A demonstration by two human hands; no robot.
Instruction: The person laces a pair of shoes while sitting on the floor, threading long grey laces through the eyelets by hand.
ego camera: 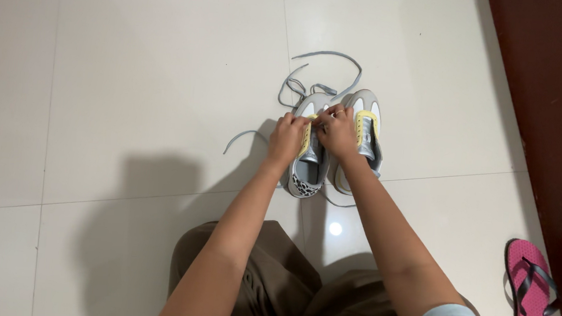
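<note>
Shoes: two grey-and-white sneakers stand side by side on the pale tiled floor (131, 84), toes pointing away from the seated person. Left shoe (307, 170) has yellow eyelet trim and a spotted heel patch; right shoe (365, 128) touches it along the inner side. Left hand (287, 138) rests on the left shoe's lacing area, fingers curled shut, pinching the grey lace (333, 61) at the eyelets. Right hand (337, 130) lies just beside it, also closed, gripping the same lace near the toe end; the two hands touch at the fingertips. Loose lace runs in loops on the floor beyond the toes and out to the left. Brown trousers (283, 287) show below the forearms. A pink flip-flop (528, 295) lies well apart at right, near a dark brown door (557, 101).
</note>
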